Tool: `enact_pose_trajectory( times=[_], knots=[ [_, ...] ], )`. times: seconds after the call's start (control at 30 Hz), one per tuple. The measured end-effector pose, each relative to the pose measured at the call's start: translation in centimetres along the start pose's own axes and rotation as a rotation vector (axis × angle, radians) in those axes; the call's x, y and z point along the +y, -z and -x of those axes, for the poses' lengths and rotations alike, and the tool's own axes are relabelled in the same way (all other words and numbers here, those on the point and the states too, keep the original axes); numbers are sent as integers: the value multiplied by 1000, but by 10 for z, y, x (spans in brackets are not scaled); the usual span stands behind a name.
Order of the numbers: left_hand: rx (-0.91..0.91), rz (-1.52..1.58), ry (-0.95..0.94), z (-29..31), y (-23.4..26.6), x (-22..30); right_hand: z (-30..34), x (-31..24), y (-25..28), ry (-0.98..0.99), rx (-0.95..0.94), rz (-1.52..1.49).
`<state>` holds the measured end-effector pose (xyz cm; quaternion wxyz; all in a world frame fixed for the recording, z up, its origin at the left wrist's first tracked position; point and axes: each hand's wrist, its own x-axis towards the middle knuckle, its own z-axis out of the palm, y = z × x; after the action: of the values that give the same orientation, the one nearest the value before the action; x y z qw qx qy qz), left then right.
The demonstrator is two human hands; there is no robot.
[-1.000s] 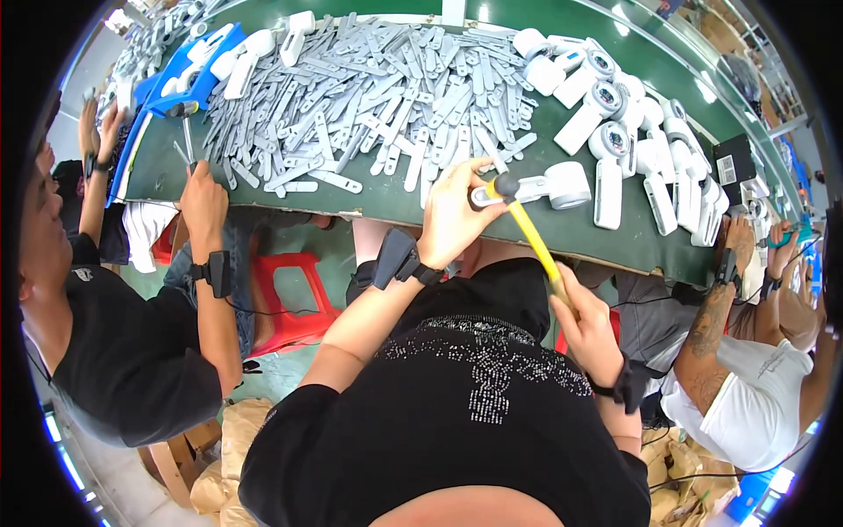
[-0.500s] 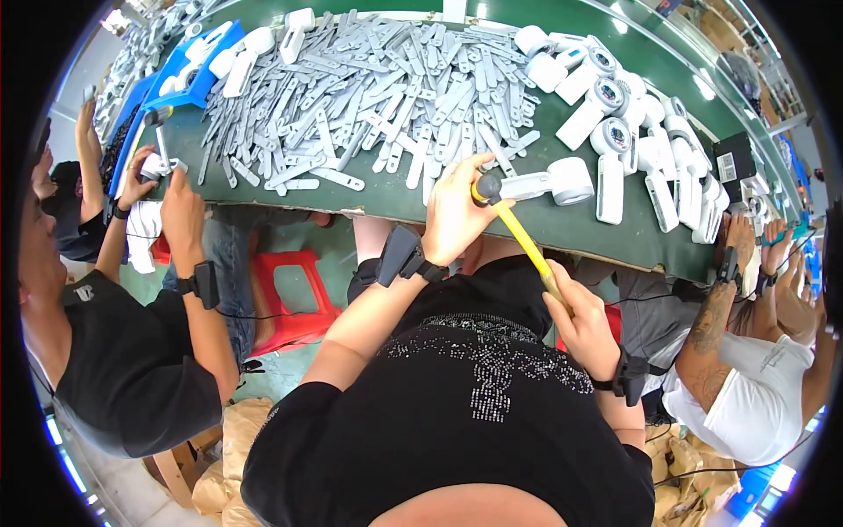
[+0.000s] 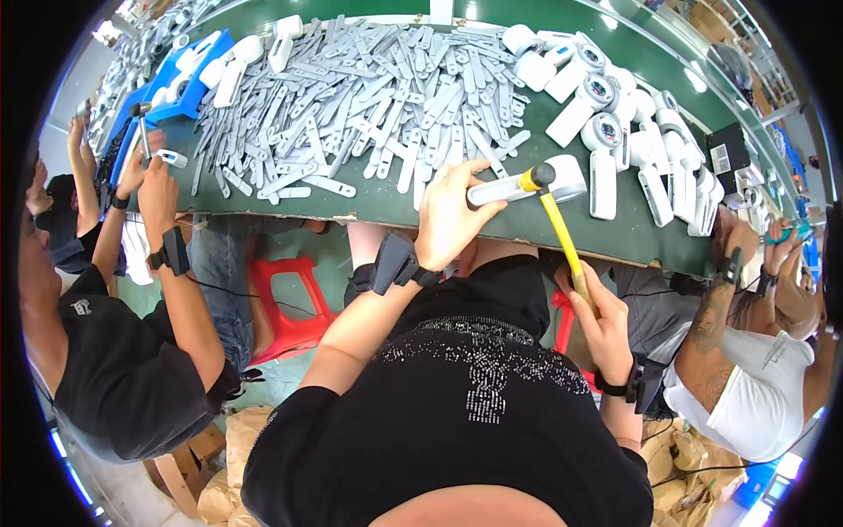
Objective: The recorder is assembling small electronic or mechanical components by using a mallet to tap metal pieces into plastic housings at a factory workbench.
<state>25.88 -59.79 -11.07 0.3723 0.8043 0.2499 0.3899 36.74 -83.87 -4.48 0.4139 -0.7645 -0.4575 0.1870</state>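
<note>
My left hand [image 3: 446, 218] grips the handle end of a white handheld fan [image 3: 502, 191], its thumb and fingers closed on the two sides. The fan lies sideways over the table's front edge, its round head [image 3: 572, 176] to the right. My right hand [image 3: 604, 321] is wrapped round the lower handle of a hammer [image 3: 563, 235] with a yellow shaft and a black and yellow head. The hammer's head sits over the fan where handle and round head meet; whether they touch I cannot tell.
A heap of grey strip-shaped parts [image 3: 351, 105] covers the middle of the green table [image 3: 369, 206]. Several white fans [image 3: 606, 132] lie at the right, near a black box [image 3: 733, 158]. A blue bin [image 3: 186, 105] stands far left. Co-workers sit on both sides.
The hammer's head has moved right, from beside my left fingertips to near the fan's round head. More of the fan's handle shows now. My right hand has shifted slightly right.
</note>
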Motion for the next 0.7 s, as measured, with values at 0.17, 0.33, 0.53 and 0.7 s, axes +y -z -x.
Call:
enact_pose_trajectory(
  times=[0.17,0.33,0.53,0.7],
  knots=[
    [-59,-11,93,-5,2,12,-2,5,-13,26,-74,8],
    [-167,-258,-118,-8,8,14,4,-6,-14,70,-31,4],
    [-290,-143,52,-21,25,13,-1,11,-6,90,2,-108],
    [-502,627,549,-62,84,18,-5,26,-6,-81,162,-404]
  ],
)
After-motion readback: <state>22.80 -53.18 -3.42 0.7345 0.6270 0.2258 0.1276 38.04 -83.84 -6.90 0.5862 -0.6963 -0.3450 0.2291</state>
